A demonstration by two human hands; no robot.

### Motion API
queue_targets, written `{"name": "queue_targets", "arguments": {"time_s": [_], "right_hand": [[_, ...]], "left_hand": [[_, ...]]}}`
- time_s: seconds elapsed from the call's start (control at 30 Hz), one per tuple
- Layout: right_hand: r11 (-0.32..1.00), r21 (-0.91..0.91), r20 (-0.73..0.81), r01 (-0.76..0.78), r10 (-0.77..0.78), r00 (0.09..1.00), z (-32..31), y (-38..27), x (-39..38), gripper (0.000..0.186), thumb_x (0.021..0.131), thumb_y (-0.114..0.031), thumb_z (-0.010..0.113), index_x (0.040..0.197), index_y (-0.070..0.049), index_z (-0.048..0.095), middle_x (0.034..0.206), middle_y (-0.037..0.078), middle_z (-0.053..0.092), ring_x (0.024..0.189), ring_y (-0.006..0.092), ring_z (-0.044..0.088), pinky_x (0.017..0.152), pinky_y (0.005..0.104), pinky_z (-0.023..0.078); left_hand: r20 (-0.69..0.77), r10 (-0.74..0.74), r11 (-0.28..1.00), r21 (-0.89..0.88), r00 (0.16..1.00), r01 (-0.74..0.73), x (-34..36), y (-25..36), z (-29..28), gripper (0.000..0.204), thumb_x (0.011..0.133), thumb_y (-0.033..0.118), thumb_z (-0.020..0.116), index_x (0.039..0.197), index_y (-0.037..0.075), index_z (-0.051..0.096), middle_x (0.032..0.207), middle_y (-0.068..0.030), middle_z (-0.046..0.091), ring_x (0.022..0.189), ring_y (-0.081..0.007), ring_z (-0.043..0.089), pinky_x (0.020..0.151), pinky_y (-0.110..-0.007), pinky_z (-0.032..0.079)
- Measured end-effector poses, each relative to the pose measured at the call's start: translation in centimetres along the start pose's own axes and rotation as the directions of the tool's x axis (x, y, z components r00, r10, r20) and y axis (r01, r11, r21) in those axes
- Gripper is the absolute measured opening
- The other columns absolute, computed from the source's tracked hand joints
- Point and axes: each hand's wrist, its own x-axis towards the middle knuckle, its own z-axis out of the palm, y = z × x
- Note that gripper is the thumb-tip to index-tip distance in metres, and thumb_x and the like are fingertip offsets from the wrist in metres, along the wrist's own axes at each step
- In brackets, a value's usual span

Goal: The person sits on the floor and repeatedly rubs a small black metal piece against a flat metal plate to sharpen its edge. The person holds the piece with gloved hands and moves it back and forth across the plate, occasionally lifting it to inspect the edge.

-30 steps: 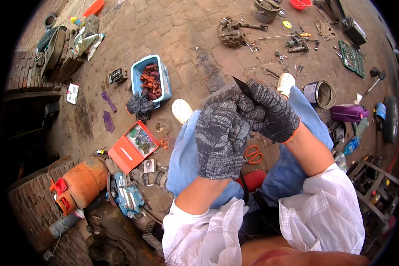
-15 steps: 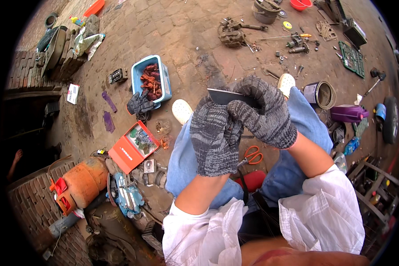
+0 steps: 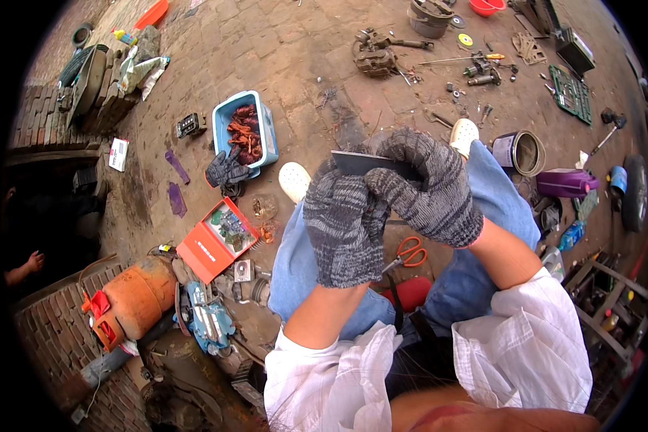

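Both my hands wear dark grey knitted gloves and meet above my knees. My right hand [image 3: 433, 189] grips a thin dark rectangular plate [image 3: 373, 164], with fingers over its far edge and thumb across its near face. My left hand [image 3: 344, 234] is closed against the plate's left part; its fingertips are curled and partly hidden. I cannot make out whether anything else lies between the hands. Below them, orange-handled scissors [image 3: 409, 253] lie between my legs, beside a red object [image 3: 410, 294].
A blue bin [image 3: 269, 137] of reddish-brown coils stands ahead left, a glove [image 3: 227, 169] at its corner. Nearer are an open orange box [image 3: 203, 250] and an orange gas cylinder [image 3: 138, 294]. Right lie a bucket [image 3: 520, 153], a purple jug [image 3: 565, 183] and a green tool case [image 3: 570, 95].
My hands have shifted slightly left with the plate, and the plate now shows more of its flat face. At the far left, another person's hand and forearm have moved.
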Motion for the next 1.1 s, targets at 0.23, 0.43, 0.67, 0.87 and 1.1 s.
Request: {"name": "queue_targets", "arguments": {"time_s": [0.23, 0.43, 0.67, 0.87, 1.1], "right_hand": [[0.995, 0.084, -0.024, -0.047, 0.049, 0.999, 0.3, -0.5, -0.4, 0.019, 0.072, -0.012, 0.064, 0.081, 0.001, 0.054, 0.069, 0.004, 0.054, 0.064, 0.0078, 0.05, 0.058, 0.0225, 0.043], [0.967, 0.235, -0.001, -0.098, 0.102, 0.995, 0.6, 0.0, -0.6, 0.02, 0.072, -0.011, 0.064, 0.084, 0.001, 0.054, 0.073, 0.003, 0.054, 0.068, 0.0075, 0.05, 0.061, 0.022, 0.043], [0.978, 0.181, 0.072, -0.104, 0.092, 0.993, 0.1, 0.1, 0.1, 0.023, 0.073, -0.012, 0.064, 0.088, 0.002, 0.054, 0.077, 0.004, 0.055, 0.072, 0.0079, 0.051, 0.064, 0.0224, 0.044], [0.992, 0.092, 0.078, -0.088, 0.081, 0.994, 0.0, 0.3, 0.2, 0.024, 0.073, -0.013, 0.064, 0.089, 0.001, 0.054, 0.077, 0.004, 0.055, 0.072, 0.0083, 0.051, 0.064, 0.0227, 0.044], [0.984, 0.144, 0.028, -0.107, 0.104, 0.994, -0.9, -0.5, 0.4, 0.021, 0.073, -0.012, 0.063, 0.088, 0.0, 0.054, 0.077, 0.003, 0.055, 0.07, 0.0082, 0.05, 0.064, 0.0222, 0.043]], "left_hand": [[0.079, -0.102, 0.96, -0.253, 0.992, 0.119, -0.5, 1.1, 0.1, 0.025, 0.072, 0.014, 0.058, 0.094, 0.005, 0.051, 0.083, -0.0063, 0.054, 0.07, -0.0178, 0.053, 0.056, -0.026, 0.04], [0.156, -0.121, 0.929, -0.33, 0.98, 0.167, -0.2, 1.3, 0.2, 0.021, 0.08, 0.024, 0.052, 0.095, 0.009, 0.05, 0.077, 0.0001, 0.055, 0.06, -0.0087, 0.054, 0.042, -0.018, 0.038], [0.063, 0.154, 0.948, 0.273, 0.986, -0.165, 0.1, -0.6, -0.4, 0.029, 0.064, 0.006, 0.061, 0.092, 0.002, 0.053, 0.089, -0.0136, 0.054, 0.081, -0.0278, 0.052, 0.069, -0.035, 0.041], [0.057, 0.204, 0.901, 0.38, 0.977, -0.21, 0.2, 0.4, -0.1, 0.03, 0.061, 0.004, 0.062, 0.09, 0.002, 0.054, 0.089, -0.0143, 0.054, 0.084, -0.0302, 0.052, 0.073, -0.037, 0.041], [0.256, 0.364, 0.614, 0.657, 0.895, -0.438, 0.1, 0.1, 0.1, 0.027, 0.058, 0.001, 0.058, 0.085, 0.002, 0.056, 0.087, -0.014, 0.056, 0.082, -0.0292, 0.053, 0.071, -0.035, 0.043]]}}
